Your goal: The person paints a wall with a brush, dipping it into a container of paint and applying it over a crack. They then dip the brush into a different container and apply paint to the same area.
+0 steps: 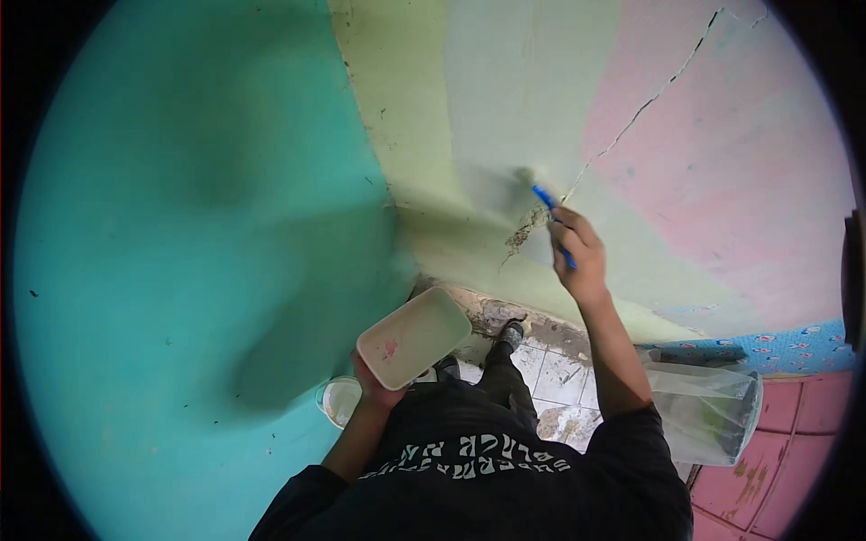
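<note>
My right hand (577, 257) is raised against the wall and grips a paintbrush with a blue handle (548, 203); its blurred bristle end touches the pale green painted patch (505, 108) near a long crack (645, 106). My left hand (377, 389) holds a rectangular paint tray (413, 336) from below, tilted, with pale green paint and a pink smear inside. The tray is low, in front of my body near the corner of the walls.
A teal wall (180, 252) fills the left; the wall ahead is pink (740, 162) on its right part. A small round paint container (341, 398) sits on the floor below the tray. A clear plastic bag (708, 410) lies on red tiles (794, 451) at right.
</note>
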A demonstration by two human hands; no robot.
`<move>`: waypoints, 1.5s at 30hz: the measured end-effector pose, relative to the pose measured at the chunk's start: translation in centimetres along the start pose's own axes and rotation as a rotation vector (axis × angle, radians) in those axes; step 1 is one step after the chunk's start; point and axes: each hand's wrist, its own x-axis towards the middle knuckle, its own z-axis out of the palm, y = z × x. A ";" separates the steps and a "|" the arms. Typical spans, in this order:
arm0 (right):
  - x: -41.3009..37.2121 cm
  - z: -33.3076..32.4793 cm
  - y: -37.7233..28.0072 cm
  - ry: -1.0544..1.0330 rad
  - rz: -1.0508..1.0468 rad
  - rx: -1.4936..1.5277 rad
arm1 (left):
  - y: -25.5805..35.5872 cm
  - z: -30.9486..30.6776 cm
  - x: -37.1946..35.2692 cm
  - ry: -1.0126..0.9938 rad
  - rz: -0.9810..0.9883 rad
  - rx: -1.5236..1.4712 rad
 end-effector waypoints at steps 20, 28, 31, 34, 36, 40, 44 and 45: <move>-2.1 0.6 -3.7 0.044 0.052 -0.024 | 0.6 -1.4 0.8 -0.053 -0.008 -0.035; -0.6 -0.5 -1.4 0.040 0.201 -0.066 | 0.4 -2.1 1.3 -0.097 -0.004 0.003; -1.3 -0.8 -3.1 0.057 0.066 -0.112 | 0.5 -1.4 1.4 -0.116 -0.023 0.006; -2.7 1.6 -2.9 -0.057 0.090 -0.038 | 0.4 -1.2 1.5 -0.095 -0.031 -0.001; -2.3 2.1 -1.5 -0.045 0.073 -0.065 | 0.3 -1.3 1.5 -0.080 -0.046 -0.012; -0.3 -1.0 -1.6 0.058 0.124 -0.124 | 0.5 -0.8 1.8 -0.080 -0.072 -0.059; -2.0 -0.1 -3.7 0.043 0.083 -0.080 | 0.4 -0.3 1.8 -0.082 -0.059 -0.040; -2.5 0.8 -3.9 -0.021 0.118 -0.060 | 0.3 -0.2 1.8 -0.094 -0.056 -0.028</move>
